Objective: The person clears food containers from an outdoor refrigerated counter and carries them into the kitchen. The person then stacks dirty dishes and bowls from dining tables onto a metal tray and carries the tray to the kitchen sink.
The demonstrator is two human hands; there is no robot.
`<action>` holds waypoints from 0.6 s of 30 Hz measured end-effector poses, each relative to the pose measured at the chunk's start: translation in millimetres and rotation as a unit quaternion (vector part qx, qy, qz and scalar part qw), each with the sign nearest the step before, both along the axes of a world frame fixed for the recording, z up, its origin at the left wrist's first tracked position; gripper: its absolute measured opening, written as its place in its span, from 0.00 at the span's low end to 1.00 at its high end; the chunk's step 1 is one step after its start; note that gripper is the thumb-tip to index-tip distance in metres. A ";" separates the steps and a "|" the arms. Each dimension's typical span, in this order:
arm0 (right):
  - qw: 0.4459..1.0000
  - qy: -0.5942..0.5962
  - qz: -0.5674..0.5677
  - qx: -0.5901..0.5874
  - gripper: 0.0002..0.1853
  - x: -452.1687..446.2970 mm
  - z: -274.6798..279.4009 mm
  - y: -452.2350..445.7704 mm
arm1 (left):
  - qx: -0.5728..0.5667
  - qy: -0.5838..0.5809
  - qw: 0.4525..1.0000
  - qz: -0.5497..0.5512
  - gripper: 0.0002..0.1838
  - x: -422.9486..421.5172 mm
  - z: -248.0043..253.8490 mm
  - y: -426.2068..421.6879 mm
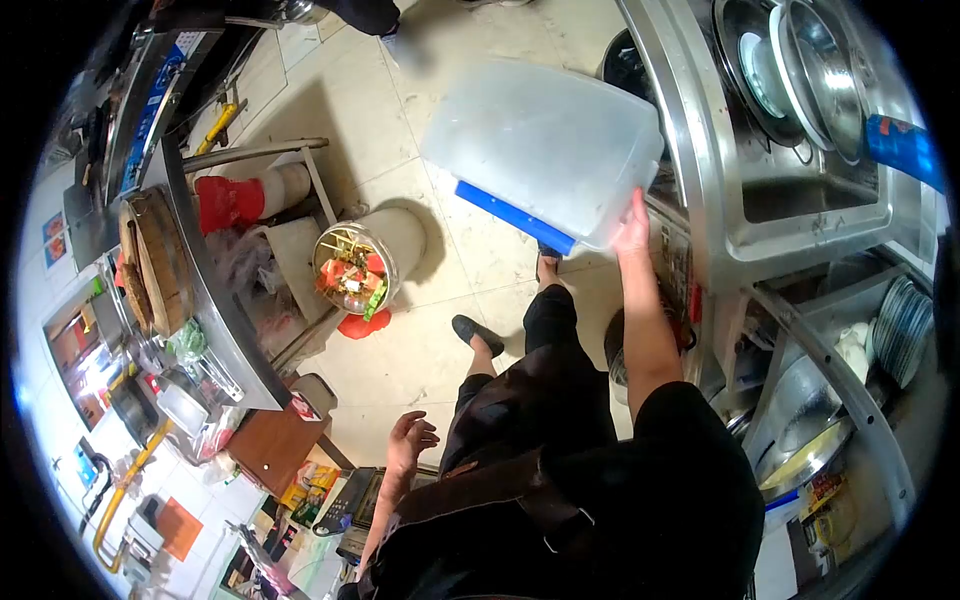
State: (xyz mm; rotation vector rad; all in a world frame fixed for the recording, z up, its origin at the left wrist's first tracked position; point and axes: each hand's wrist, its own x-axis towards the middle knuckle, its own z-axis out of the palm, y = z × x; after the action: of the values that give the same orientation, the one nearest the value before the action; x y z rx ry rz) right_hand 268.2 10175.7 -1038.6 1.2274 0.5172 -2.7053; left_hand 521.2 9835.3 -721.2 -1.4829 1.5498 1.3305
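Holding the box (540, 150) by one near corner, the right hand (630, 230) has its grip closed on the wall; part of the fingers is hidden behind the clear plastic. The box is suspended above the floor (400, 365), close to the front edge of the sink (735, 225), and a blue strip (515, 217) runs along its near left edge. Whether the box touches the sink unit cannot be told. The left hand (412, 440) is positioned beside the person's leg, above the floor, with its grip spread and the fingers loosely bent. A bucket (405, 245) containing food scraps (350, 275) stands on the floor next to the long edge of the left-hand steel surface (237, 340). A red item (363, 323) lies at the foot of the bucket. Wooden boards (165, 255) stand toward the far end of the surface. Bowls (835, 70) are nested in the far part of the sink. Below its near corner, a rack (825, 355) carries a stack of plates (905, 330). Another person's leg (365, 14) is visible at the far end of the floor.
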 end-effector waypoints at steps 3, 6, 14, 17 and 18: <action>0.998 0.035 0.049 -0.019 0.28 0.4 -12.7 -11.8 | -0.007 -0.002 1.000 0.012 0.15 18.5 1.4 -1.8; 0.999 0.008 0.025 0.019 0.27 5.8 -2.2 -13.9 | 0.009 0.001 1.000 0.028 0.15 41.0 4.4 3.4; 0.814 0.284 0.440 0.252 0.06 59.4 202.2 -59.8 | -0.007 0.053 0.995 0.088 0.12 137.6 -10.6 -6.2; 0.671 0.408 0.532 0.316 0.07 121.9 248.8 -99.5 | 0.003 0.129 0.983 0.128 0.12 173.2 -6.2 5.8; 0.611 0.447 0.571 0.317 0.09 146.7 259.1 -110.1 | 0.010 0.144 0.977 0.155 0.11 190.8 -2.1 10.7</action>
State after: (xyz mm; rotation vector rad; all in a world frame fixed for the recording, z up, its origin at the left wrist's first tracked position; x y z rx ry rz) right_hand 414.9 10065.5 -779.5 -0.5973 1.6838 -1.6596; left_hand 712.0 9846.0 -723.3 -1.6252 1.5118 1.8029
